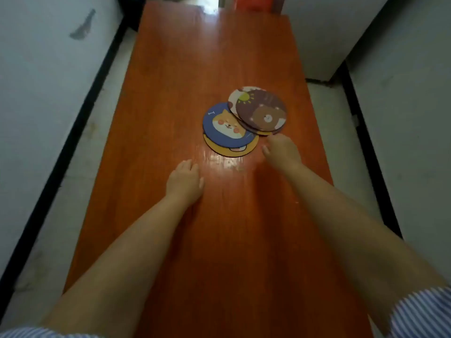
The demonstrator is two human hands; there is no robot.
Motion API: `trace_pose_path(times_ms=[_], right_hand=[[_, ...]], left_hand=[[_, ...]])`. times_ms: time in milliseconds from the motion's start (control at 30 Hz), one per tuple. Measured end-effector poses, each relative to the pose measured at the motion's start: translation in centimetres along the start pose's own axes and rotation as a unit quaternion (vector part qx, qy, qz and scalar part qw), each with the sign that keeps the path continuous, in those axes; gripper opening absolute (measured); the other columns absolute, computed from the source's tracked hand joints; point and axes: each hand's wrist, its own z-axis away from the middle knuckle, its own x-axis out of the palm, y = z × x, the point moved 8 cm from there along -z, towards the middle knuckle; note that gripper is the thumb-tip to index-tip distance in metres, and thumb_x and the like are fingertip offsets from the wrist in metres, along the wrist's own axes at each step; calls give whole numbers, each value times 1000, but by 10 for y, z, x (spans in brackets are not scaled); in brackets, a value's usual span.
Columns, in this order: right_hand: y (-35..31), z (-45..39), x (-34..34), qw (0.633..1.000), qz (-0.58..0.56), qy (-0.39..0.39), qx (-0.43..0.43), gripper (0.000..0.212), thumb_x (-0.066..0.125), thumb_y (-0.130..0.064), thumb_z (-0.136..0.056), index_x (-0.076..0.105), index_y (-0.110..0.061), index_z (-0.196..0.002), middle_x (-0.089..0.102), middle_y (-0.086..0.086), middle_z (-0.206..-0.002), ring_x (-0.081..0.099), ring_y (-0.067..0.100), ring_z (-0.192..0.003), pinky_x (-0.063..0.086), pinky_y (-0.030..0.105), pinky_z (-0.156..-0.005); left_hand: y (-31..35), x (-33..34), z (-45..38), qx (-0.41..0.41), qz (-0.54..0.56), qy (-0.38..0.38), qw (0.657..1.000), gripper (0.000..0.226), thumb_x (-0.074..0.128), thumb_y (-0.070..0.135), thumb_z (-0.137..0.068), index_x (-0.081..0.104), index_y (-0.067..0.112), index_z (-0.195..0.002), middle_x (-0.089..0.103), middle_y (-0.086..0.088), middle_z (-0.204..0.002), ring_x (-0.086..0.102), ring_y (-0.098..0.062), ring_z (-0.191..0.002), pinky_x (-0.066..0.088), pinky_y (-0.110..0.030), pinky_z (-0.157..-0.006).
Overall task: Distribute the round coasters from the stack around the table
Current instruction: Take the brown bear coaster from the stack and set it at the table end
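Note:
Several round coasters lie in a loose, fanned stack on the orange wooden table (185,69). A brown bear coaster (262,111) is on top at the right, over a cream one (235,96). A blue coaster with a dog face (225,126) overlaps a yellow one (231,151) at the near side. My right hand (280,152) hovers just in front of the brown coaster's near edge, fingers curled and blurred; I cannot tell whether it touches it. My left hand (185,182) rests flat on the table, left of and nearer than the stack, holding nothing.
The long narrow table runs away from me between white walls with a black baseboard (80,118) on the left and another (361,113) on the right. Pale floor shows on both sides. An orange object (251,2) stands beyond the far end.

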Motion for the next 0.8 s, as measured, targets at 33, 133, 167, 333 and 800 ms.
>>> trace_pose_path(times_ms=[33, 133, 167, 333, 800], right_hand=[[4, -12, 3, 1000, -3, 3, 6, 20, 47, -11, -92, 60, 4, -91, 60, 28, -108, 55, 39, -100, 47, 44, -79], [15, -53, 14, 1000, -19, 22, -7, 32, 51, -11, -91, 55, 2, -119, 52, 24, -130, 47, 37, -119, 43, 42, -94], [16, -65, 21, 999, -20, 18, -17, 33, 53, -12, -91, 54, 2, -121, 48, 23, -133, 44, 37, -123, 42, 43, -97], [22, -85, 35, 996, -6, 30, -88, 31, 57, -16, -90, 60, 2, -115, 58, 23, -122, 52, 38, -113, 47, 44, -87], [14, -93, 24, 989, 60, 69, -118, 16, 42, 8, -86, 57, 9, -93, 60, 34, -95, 59, 42, -82, 34, 38, -56]], left_hand=[[-1, 4, -5, -2, -1, -6, 1000, 49, 46, 33, -90, 38, 10, -133, 35, -14, -147, 27, -29, -138, 29, -43, -110], [-5, 18, -22, 19, -15, 17, 1000, 54, 41, 38, -92, 30, 12, -138, 26, -12, -152, 18, -27, -141, 18, -42, -115], [-8, 21, -25, 25, -18, 21, 999, 55, 39, 39, -92, 29, 13, -139, 25, -12, -152, 16, -26, -142, 16, -42, -115], [-10, 22, -21, 49, -1, 64, 997, 52, 41, 36, -92, 34, 11, -137, 30, -13, -150, 20, -27, -141, 14, -41, -115], [-7, 17, -19, 41, -8, 83, 996, 49, 40, 32, -92, 35, 12, -137, 31, -11, -150, 21, -24, -141, 13, -39, -115]])
